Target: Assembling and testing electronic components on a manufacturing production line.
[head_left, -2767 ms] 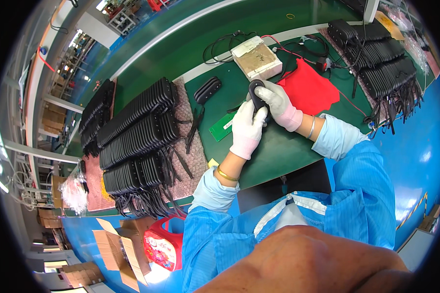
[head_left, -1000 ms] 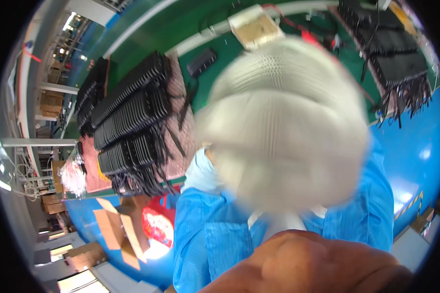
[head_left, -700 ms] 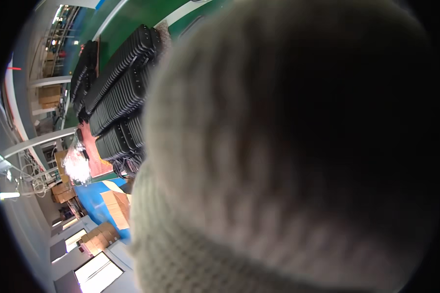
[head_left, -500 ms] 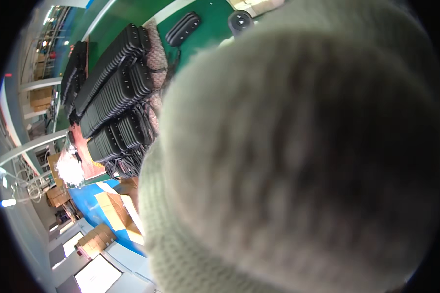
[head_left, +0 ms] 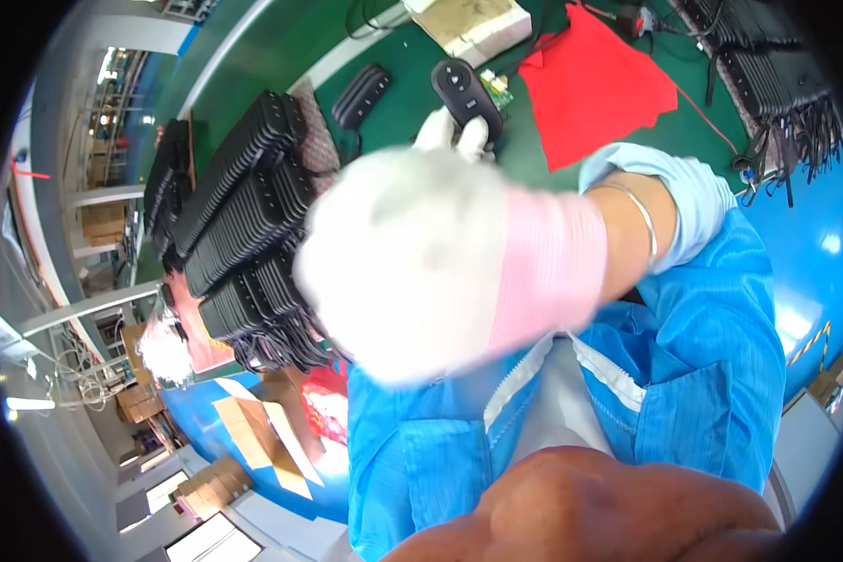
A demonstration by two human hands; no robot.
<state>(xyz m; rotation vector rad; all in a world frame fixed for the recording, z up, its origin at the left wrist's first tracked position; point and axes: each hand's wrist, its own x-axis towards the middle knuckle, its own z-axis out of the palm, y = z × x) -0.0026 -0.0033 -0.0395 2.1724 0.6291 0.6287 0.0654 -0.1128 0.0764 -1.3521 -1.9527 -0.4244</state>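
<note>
Looming blurred close under the camera, the gloved right hand [head_left: 412, 272] hides its fingers, so its grip cannot be told. Beyond it the left hand [head_left: 451, 131], fingertips only showing, holds up a black remote-like device [head_left: 466, 86] over the green table [head_left: 393, 103], between stacked black units [head_left: 244, 206] and a red cloth [head_left: 595, 89].

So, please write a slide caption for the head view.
Blurred white-gloved right hand raised near camera; left hand holds black remote-like device over green table.
</note>
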